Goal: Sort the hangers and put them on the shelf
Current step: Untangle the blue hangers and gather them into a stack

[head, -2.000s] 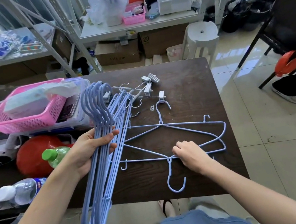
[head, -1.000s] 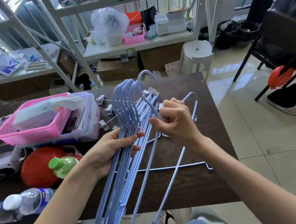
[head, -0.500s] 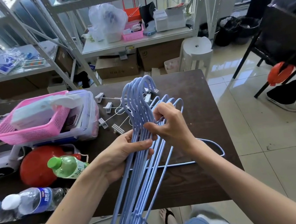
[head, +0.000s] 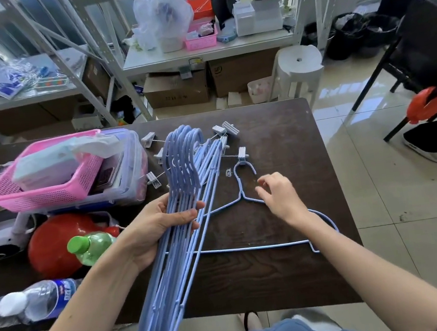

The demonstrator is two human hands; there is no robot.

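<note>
Open tabletop on the right, clutter on the left

The tabletop (head: pixel 286 132) lies bare at centre right and lower centre, crossed only by one flat hanger (head: pixel 252 248). The left of the frame is blocked by a pink basket (head: pixel 45 191), bottles (head: pixel 90 246) and clip hangers (head: pixel 224 133) at upper centre.

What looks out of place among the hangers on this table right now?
One blue wire hanger lies alone flat on the table, apart from the bundle of blue hangers the left hand grips. The right hand hovers over it, empty.
</note>
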